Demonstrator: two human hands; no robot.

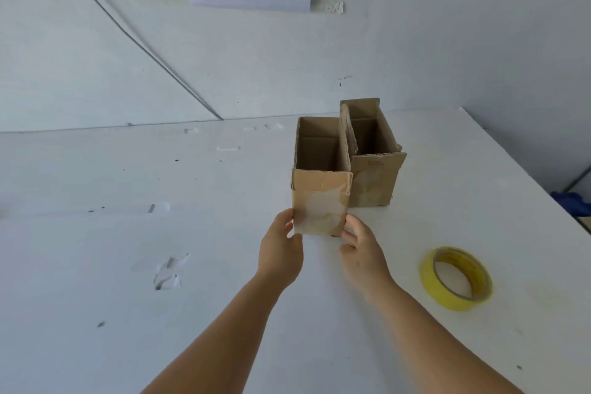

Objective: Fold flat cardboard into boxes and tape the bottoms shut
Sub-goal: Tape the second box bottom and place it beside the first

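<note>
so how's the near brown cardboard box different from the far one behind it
The near brown cardboard box is held at its lower corners by the left hand and right hand; the far brown cardboard box stands untouched. The near box has a large pale torn patch on its front; the far box's patch is fainter. Both stand upright and open-topped, side by side, on the white table.

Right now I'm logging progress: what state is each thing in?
Near box: upright, open-topped, held at its base.
Far box: upright, open-topped, untouched.
Tape roll: lying flat, untouched.
Left hand: grips the near box's left edge.
Right hand: touches its right edge.
</note>
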